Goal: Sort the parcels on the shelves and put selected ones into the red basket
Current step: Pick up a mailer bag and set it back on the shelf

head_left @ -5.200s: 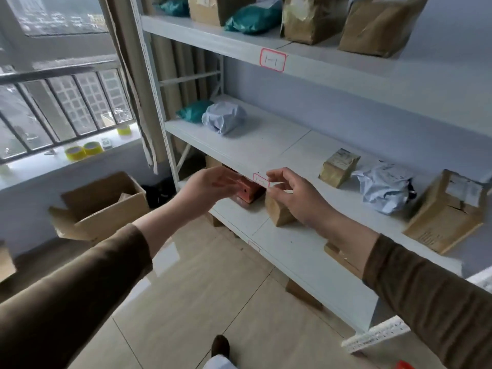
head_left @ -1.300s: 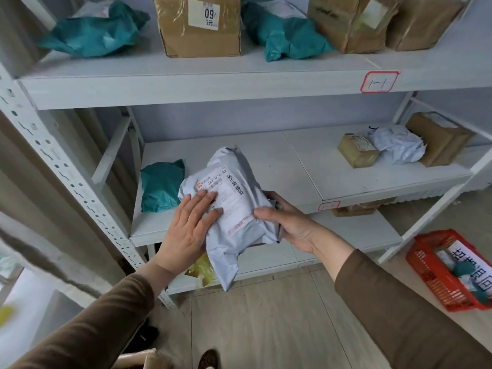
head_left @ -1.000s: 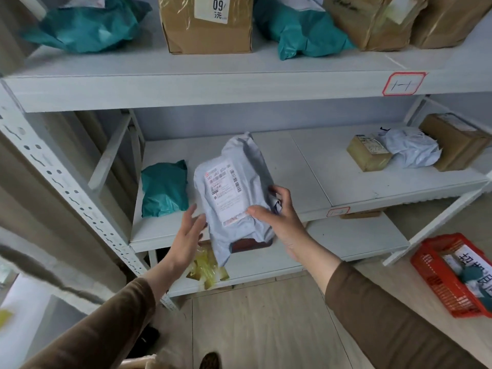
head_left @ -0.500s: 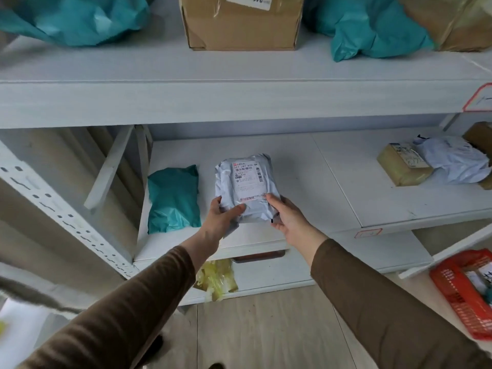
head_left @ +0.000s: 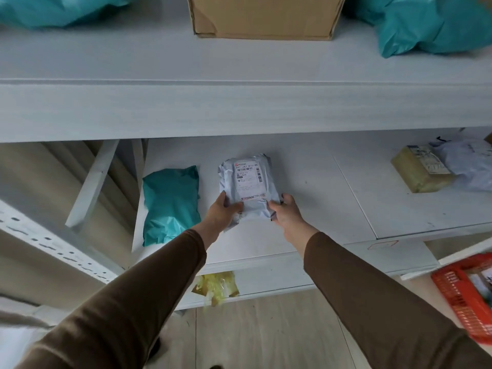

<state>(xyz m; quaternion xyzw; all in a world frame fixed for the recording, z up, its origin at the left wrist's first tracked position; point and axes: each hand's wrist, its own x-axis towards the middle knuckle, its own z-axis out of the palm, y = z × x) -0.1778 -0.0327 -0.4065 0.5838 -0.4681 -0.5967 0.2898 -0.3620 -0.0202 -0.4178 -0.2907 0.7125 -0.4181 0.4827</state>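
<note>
A pale grey plastic mailer parcel [head_left: 246, 182] with a white label lies label-up on the middle shelf [head_left: 306, 182]. My left hand [head_left: 222, 210] grips its near left corner, thumb on top. My right hand [head_left: 283, 210] grips its near right corner. A teal mailer [head_left: 170, 203] lies just to the left of it on the same shelf. The red basket [head_left: 463, 296] stands on the floor at the lower right, partly cut off, with parcels inside.
Further right on the middle shelf are a small taped brown box [head_left: 420, 169] and another grey mailer [head_left: 468, 166]. The top shelf holds a cardboard box [head_left: 263, 17] and teal bags [head_left: 426, 27]. A yellow bag [head_left: 215, 287] pokes out of the lower shelf.
I took the grey mailer off the shelf, turned it to read the label, and have set it back down on the middle shelf, further in. My head has moved closer to the shelf.
</note>
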